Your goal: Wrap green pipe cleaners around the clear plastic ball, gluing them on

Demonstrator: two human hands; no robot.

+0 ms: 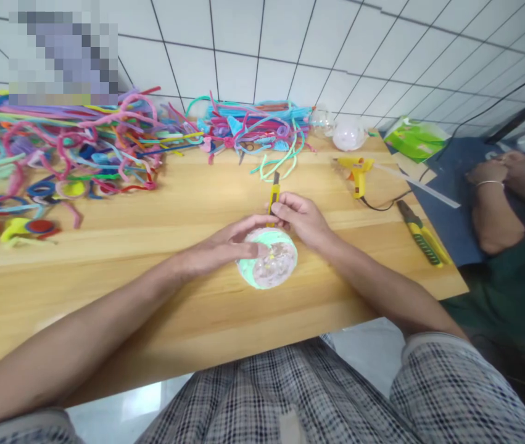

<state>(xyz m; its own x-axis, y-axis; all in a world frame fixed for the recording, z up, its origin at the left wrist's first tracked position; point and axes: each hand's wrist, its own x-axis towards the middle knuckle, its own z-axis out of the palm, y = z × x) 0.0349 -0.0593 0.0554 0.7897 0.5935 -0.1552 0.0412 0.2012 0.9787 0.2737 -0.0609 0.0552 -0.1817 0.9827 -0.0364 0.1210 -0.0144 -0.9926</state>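
Observation:
A round clear ball (275,266), partly covered with mint-green fuzzy material, rests on the wooden table in front of me. My left hand (239,239) grips it, the thumb across its near face and the fingers along its far side. Just beyond the ball, my right hand (300,216) holds a yellow utility knife (274,196), its dark tip pointing away from me. The left index fingertip is close to the knife's lower end; whether they touch I cannot tell.
Many coloured pipe cleaners (105,132) lie heaped along the table's back and left. A clear ball (349,133), a yellow glue gun (358,172) with its cord and yellow-handled pliers (424,237) are to the right. Another person's hands (498,169) rest beyond the table's right edge.

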